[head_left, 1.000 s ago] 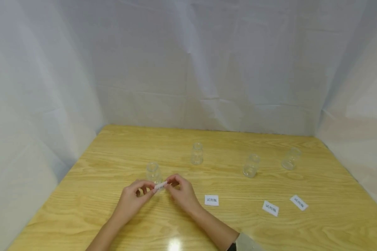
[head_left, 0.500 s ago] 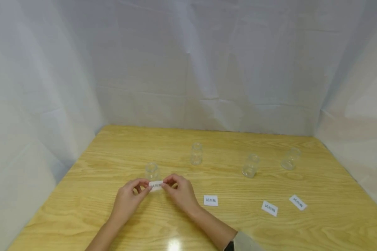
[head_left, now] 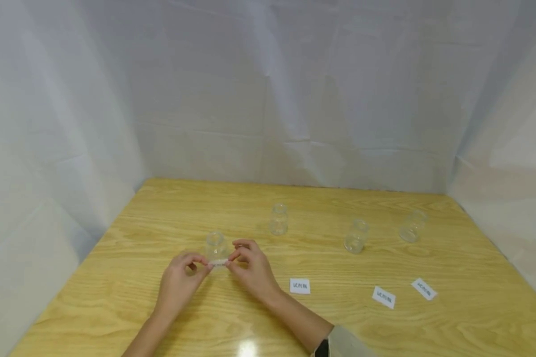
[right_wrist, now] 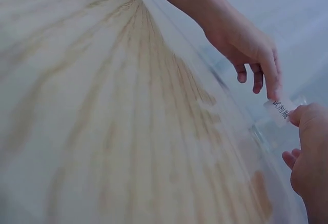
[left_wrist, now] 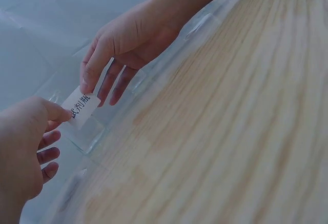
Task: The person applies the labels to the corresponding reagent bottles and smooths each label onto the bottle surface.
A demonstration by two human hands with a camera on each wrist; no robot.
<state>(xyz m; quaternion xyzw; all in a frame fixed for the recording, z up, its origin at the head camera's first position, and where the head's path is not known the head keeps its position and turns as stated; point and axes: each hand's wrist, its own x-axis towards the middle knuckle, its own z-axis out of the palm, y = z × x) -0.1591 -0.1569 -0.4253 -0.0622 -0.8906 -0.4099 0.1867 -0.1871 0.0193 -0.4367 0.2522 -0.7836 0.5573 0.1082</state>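
Observation:
A small white paper label [left_wrist: 81,108] with dark handwritten characters is stretched between both hands in the left wrist view. My left hand [head_left: 178,282] pinches its left end between thumb and finger. The right end is pinched by my right hand [head_left: 254,272], whose other fingers are loosely bent. Directly behind the label stands an upright clear glass bottle [head_left: 216,243]; whether the label touches it, I cannot tell. In the right wrist view, the label [right_wrist: 281,112] also shows between the two hands' fingertips.
Three more clear glass bottles stand farther back and right: one bottle [head_left: 279,219] behind the hands, another bottle [head_left: 356,236], and a far-right bottle [head_left: 413,226]. Three labels lie flat on the wooden table [head_left: 116,297]: a near label [head_left: 300,286], a tilted label [head_left: 384,297] and a right label [head_left: 424,288].
Both hands have shifted slightly left with the label, from the bottle's right side to in front of it. The label has turned level and its face now tips out of the head view.

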